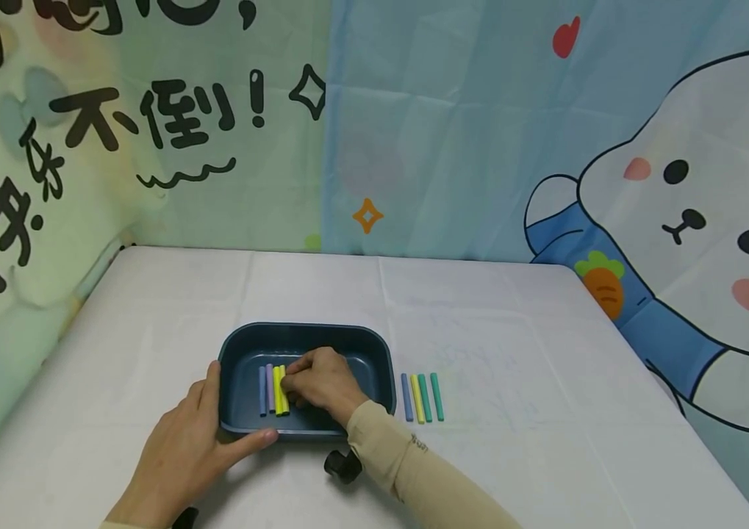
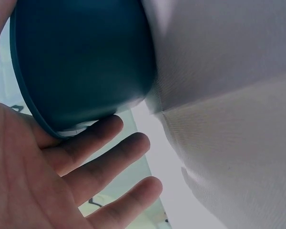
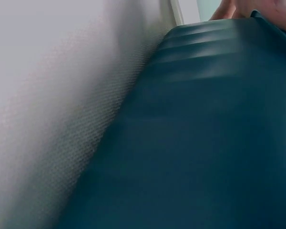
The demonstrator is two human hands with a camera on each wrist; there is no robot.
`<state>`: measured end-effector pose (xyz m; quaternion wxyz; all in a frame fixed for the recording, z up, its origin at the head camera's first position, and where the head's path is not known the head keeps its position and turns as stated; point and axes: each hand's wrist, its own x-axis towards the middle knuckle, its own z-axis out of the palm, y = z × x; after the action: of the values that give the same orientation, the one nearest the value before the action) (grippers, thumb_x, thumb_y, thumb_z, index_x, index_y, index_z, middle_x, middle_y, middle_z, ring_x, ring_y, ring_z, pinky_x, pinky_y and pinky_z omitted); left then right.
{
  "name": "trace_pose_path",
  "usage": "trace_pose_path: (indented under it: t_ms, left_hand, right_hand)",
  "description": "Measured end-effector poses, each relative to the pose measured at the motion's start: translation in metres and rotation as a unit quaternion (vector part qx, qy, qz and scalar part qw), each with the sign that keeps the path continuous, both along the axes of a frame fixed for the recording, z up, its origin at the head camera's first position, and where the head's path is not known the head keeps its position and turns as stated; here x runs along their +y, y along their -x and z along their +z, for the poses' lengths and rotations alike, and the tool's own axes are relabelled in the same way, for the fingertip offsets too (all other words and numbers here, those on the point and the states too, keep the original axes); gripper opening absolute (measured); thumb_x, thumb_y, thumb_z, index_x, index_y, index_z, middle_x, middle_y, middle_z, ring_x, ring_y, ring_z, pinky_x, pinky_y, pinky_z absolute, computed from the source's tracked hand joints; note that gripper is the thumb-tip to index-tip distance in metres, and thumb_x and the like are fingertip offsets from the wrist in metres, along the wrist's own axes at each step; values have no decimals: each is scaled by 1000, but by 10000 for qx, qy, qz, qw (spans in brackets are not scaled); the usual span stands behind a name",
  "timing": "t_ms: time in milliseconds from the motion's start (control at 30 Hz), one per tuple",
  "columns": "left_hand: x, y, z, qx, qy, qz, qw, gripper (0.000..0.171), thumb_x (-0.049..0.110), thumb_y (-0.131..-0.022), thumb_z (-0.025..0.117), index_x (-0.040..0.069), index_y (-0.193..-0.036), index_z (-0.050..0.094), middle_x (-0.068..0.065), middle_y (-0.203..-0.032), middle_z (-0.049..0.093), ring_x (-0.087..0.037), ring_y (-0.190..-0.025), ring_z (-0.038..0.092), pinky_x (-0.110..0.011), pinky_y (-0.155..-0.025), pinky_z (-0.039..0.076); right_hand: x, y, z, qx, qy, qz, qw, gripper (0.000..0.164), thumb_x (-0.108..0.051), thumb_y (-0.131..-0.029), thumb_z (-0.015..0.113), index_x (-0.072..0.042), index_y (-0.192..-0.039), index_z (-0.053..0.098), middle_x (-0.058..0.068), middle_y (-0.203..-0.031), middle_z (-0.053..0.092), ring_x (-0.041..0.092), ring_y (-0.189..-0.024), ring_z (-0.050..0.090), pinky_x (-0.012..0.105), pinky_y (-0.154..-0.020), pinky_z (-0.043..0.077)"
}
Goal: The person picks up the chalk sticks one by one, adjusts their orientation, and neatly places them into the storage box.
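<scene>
The left hand (image 1: 182, 433) braced the near left corner of the dark blue tray (image 1: 308, 338), its fingers long against the left side and its thumb along the near edge. The right hand (image 1: 323, 380) reached inside with its fingers bent in, and seemed to pinch the outer yellow stick (image 1: 285, 404), though the fingertips were partly covered. That stick lay on the tray floor, at the right end of a chalk-like row: blue stick (image 1: 262, 391), purple stick (image 1: 270, 389), inner yellow stick (image 1: 278, 400).

The step in hand looked like lining up that outer stick; whether it was being set down or taken up could not be told. Either way, a light pinch was called for, since thin sticks like these would probably snap or roll under a hard squeeze. The purple stick sat slightly farther back than its neighbours, so matching the near ends would have made the row truer. Keeping the left hand's steady, gentle bracing seemed wise, lest the tray slide on the worktop (image 1: 513, 455).

Right of the tray, a second blue stick (image 1: 407, 397), a third yellow stick (image 1: 417, 399) and two green sticks (image 1: 436, 397) lay slightly apart.
</scene>
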<state>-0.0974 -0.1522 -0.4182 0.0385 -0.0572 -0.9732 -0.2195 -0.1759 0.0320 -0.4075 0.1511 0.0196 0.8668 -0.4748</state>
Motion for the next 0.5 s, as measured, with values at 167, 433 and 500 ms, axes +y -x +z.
trace_pose_path:
  t_ms: [167, 433, 500]
  left_hand:
    - [1, 0, 0, -45, 27, 1, 10000, 131, 89, -76, 55, -11, -155, 23, -30, -136, 53, -37, -103, 65, -53, -85, 53]
    - [2, -1, 0, 23, 19, 9, 10000, 130, 87, -77, 57, -11, -155, 23, -30, -134, 53, -35, -100, 65, -52, -83, 53]
    - [2, -1, 0, 28, 7, 7, 10000, 130, 87, -77, 57, -11, -155, 23, -30, -134, 54, -36, -101, 65, -52, -84, 53]
  right_hand:
    - [4, -3, 2, 46, 47, 8, 10000, 14, -12, -86, 78, -5, -98, 74, 3, -80, 69, 15, -65, 66, 28, -63, 56]
    - [8, -6, 7, 94, 225, 59, 9997, 16, -13, -86, 79, -6, -100, 75, 2, -80, 70, 15, -66, 67, 30, -64, 57]
    - [10, -6, 9, 84, 208, 63, 9997, 16, -13, -86, 79, -8, -100, 75, 1, -80, 71, 15, -67, 67, 30, -64, 56]
